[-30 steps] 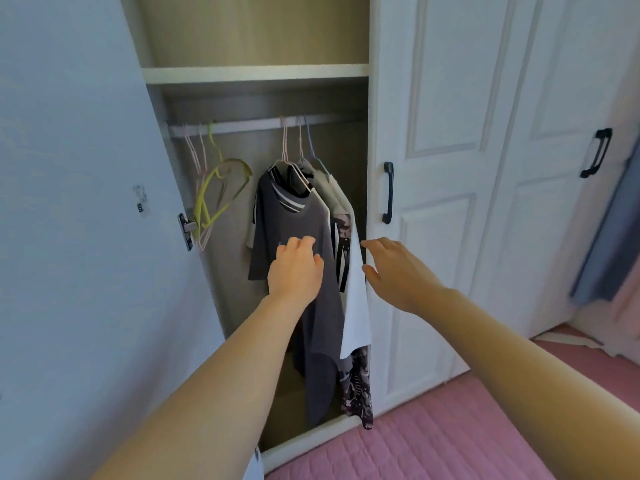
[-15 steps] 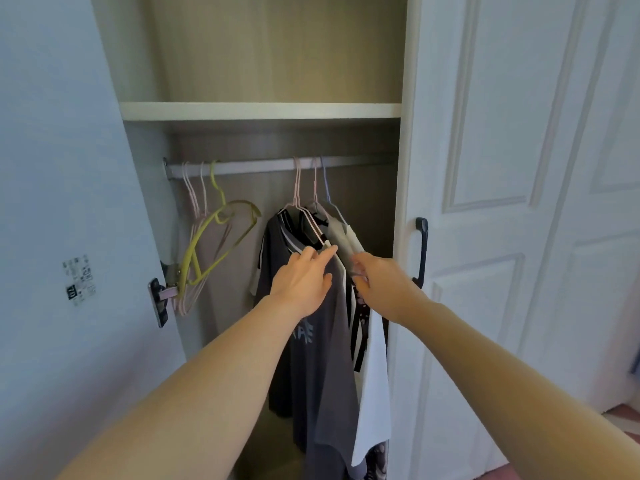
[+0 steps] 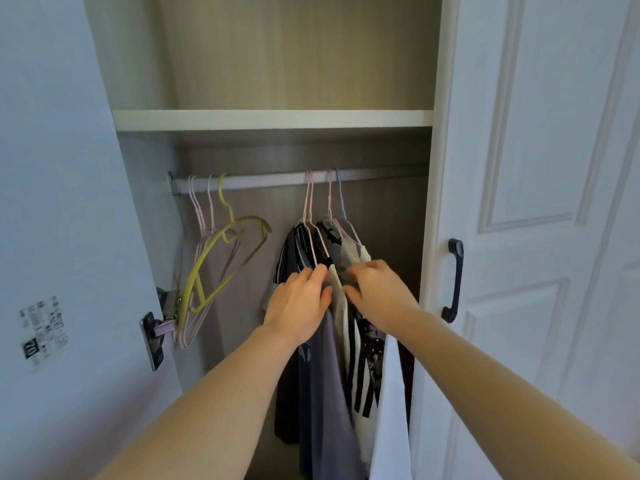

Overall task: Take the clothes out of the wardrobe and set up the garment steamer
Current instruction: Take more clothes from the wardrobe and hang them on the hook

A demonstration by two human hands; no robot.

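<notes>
Both hands are reaching into the open wardrobe [image 3: 436,202], where clothes [image 3: 322,358] are hanging from the rail [image 3: 270,180]. Left hand [image 3: 298,303], fingers loosely together, is pressing a grey shirt [image 3: 323,386]; right hand [image 3: 375,292], fingers curled, is gripping a cream garment [image 3: 349,261].

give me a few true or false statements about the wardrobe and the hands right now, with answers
1. Both hands are on the hanging clothes. True: the left hand and the right hand touch them near the shoulders.
2. The yellow-green hanger carries a shirt. False: it hangs bare.
3. All hangers are on the rail. True.
4. The right wardrobe door stands open. False: it is shut, its black handle facing out.
5. The shelf above the rail holds folded clothes. False: none show there.
</notes>
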